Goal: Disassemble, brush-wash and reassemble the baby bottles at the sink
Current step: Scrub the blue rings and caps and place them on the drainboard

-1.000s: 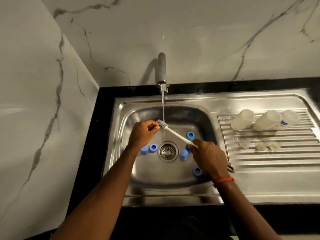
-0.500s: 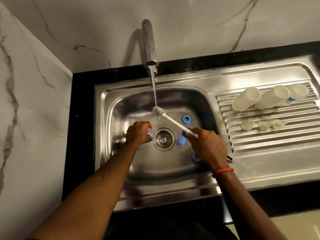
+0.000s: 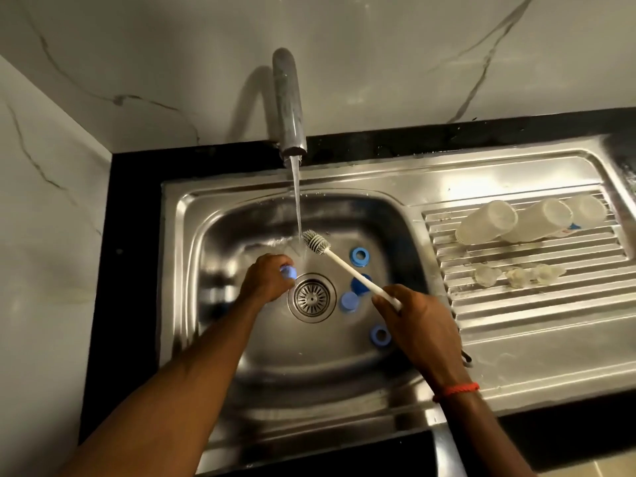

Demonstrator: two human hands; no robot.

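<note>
your left hand (image 3: 266,285) is curled round a pale blue cap (image 3: 288,272), held just left of the drain strainer (image 3: 311,297) and beside the running water. your right hand (image 3: 418,327) grips the white handle of the bottle brush (image 3: 347,268); its bristle head sits at the stream from the tap (image 3: 289,105). blue screw rings (image 3: 359,255) and another blue cap (image 3: 349,301) lie in the sink basin (image 3: 309,366), right of the drain. three clear bottles (image 3: 487,222) lie at the far edge of the drainboard (image 3: 550,325), with clear teats (image 3: 485,275) just nearer.
</note>
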